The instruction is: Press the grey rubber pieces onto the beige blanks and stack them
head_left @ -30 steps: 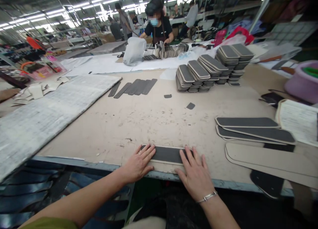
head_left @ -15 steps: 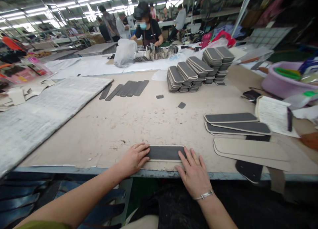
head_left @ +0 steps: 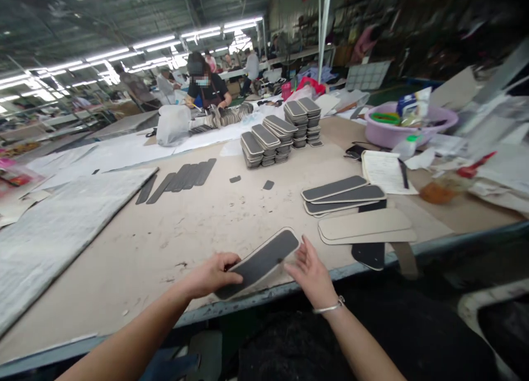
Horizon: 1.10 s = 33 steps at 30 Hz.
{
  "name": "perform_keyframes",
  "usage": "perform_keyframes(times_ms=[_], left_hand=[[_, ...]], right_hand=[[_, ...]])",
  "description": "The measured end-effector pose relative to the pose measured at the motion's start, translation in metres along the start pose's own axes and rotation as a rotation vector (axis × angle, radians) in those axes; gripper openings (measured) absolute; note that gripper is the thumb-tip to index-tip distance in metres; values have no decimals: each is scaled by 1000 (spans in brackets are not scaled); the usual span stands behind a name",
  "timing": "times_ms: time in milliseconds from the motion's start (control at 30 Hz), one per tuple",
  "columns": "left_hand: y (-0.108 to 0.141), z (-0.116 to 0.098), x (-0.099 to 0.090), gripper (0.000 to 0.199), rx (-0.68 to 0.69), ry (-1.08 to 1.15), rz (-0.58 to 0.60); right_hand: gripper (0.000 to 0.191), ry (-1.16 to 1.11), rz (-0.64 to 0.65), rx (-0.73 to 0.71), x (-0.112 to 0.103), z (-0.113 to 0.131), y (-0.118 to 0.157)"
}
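Note:
A long dark grey panel (head_left: pixel 264 260) with rounded ends and a pale border is tilted up off the table's near edge. My left hand (head_left: pixel 217 273) grips its left end, thumb on top of the dark face. At the other end is my right hand (head_left: pixel 308 268), its fingers apart and slightly curved beside the rim; whether the fingertips touch the panel I cannot tell. To the right lie several like panels (head_left: pixel 343 194), overlapping, and beige panels (head_left: pixel 367 224) pale side up over a black piece (head_left: pixel 367 255).
Stacks of finished-looking panels (head_left: pixel 268 136) stand farther back. Dark strips (head_left: pixel 182 177) lie at left beside a whitish board (head_left: pixel 70 227). At right are a notebook (head_left: pixel 384 169), a purple basin (head_left: pixel 380 136) and a bottle of amber liquid (head_left: pixel 442 188). A co-worker (head_left: pixel 206 86) works across the table.
The panel lay flat under both hands; now its right end is raised, with my left hand gripping the left end. My right hand has come off its face. The view has turned right.

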State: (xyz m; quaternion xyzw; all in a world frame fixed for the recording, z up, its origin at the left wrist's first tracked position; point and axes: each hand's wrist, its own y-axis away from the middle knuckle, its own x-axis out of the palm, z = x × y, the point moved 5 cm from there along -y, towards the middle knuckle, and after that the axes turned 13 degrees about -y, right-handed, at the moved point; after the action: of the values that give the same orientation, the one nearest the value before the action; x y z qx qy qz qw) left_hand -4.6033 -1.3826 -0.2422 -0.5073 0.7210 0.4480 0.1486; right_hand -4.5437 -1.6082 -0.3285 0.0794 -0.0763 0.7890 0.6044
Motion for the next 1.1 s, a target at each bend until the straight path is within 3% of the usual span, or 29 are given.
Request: perform_keyframes(times_ms=[67,133,233,433,633,800,900,1000,1100], left_hand=[[5,-17,12,26,-8,203,65],[5,-31,27,32,-13,330,121],[1,-50,53,38,18,408,173],[-3,-80,88,37,76,479,190],[-6,-95,99,35,10,452,167],[-10,-96,91,32,49,318,171],[-27,-99,70,30,82,262,171],[-64,-113,32,33,118,247,62],[-118,-141,-3,40,200,200,-6]], right_hand=[[79,-313,45,92,2,6,2],[58,-502,82,132,3,16,5],[34,-598,-33,151,-7,27,11],[30,-608,-245,132,-39,32,19],[36,-815,-399,137,-58,30,21],[31,-750,-544,53,-96,31,14],[32,-888,-677,75,-125,27,10],[36,-986,-756,89,-141,24,8],[37,-934,-680,116,-131,21,7]])
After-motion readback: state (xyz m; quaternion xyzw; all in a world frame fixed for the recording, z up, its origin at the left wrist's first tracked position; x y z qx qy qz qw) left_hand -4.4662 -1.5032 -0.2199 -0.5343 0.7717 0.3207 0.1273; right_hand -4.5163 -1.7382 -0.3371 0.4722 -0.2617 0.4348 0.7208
